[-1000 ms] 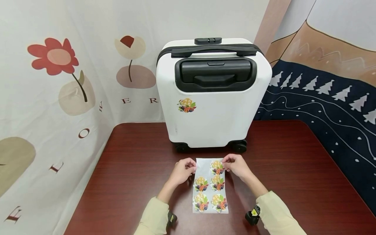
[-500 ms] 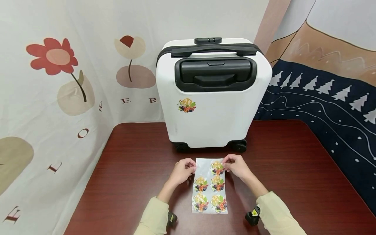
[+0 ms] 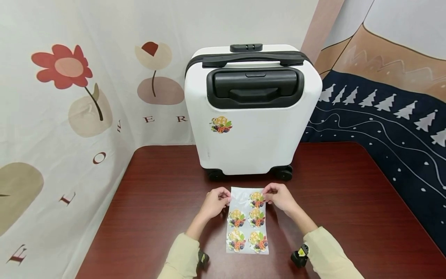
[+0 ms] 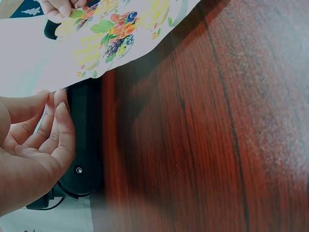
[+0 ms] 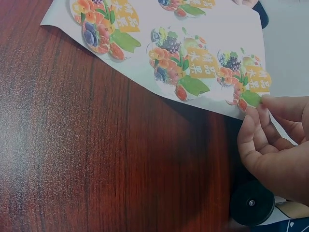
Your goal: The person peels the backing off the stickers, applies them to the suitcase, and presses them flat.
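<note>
A white sheet of round fruit stickers (image 3: pixel 239 198) is held up between both hands in front of the suitcase. Thumb and fingertips of my left hand (image 3: pixel 214 202) pinch its left edge near the top. At the upper right edge, my right hand (image 3: pixel 281 198) pinches the sheet beside the top fruit sticker (image 3: pixel 257 199); in the right wrist view the thumb tip meets that sticker's green leaf (image 5: pixel 251 98). Several stickers fill the right column and the lower left, while the upper left is bare backing. Another fruit sticker (image 3: pixel 221 124) is on the white suitcase (image 3: pixel 258 143), left of its middle.
The suitcase stands upright on black wheels (image 3: pixel 283 173) at the back of the reddish-brown table (image 3: pixel 156 201), its black pull handle (image 3: pixel 256 83) recessed. Printed cloths hang behind and at both sides. Each wrist carries a small black device (image 3: pixel 299 256).
The sheet has shifted slightly to the left, its lower end most, and my left hand has moved a little left with it. My right hand keeps nearly the same place and pinch.
</note>
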Demonstrator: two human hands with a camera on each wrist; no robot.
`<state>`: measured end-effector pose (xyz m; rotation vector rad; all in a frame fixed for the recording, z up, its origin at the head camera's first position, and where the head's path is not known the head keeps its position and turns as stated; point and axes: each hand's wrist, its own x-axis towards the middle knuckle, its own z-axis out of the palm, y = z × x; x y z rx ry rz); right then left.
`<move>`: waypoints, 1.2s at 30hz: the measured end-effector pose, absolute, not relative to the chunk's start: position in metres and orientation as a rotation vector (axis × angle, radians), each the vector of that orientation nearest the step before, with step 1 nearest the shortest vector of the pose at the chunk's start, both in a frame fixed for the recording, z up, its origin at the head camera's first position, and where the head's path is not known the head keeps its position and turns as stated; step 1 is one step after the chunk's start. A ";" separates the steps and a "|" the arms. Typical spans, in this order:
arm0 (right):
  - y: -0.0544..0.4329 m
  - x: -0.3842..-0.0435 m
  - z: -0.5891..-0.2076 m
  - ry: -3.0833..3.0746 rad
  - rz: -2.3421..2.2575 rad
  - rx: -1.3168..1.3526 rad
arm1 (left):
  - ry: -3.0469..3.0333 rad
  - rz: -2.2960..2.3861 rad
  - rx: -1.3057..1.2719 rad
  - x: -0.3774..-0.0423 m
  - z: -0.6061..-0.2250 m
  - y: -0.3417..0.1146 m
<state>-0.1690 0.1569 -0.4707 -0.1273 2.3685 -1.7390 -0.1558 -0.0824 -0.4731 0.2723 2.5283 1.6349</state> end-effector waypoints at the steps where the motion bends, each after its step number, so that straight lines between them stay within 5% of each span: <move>1: 0.157 -0.169 -0.471 2.371 -1.736 -0.131 | 2.527 1.633 0.271 -0.156 -0.473 -0.083; 18: 0.149 -0.159 -0.447 2.371 -1.737 -0.149 | 2.551 1.619 0.239 -0.159 -0.477 -0.086; 36: 0.158 -0.167 -0.474 2.350 -1.751 -0.137 | 2.566 1.598 0.142 -0.161 -0.482 -0.089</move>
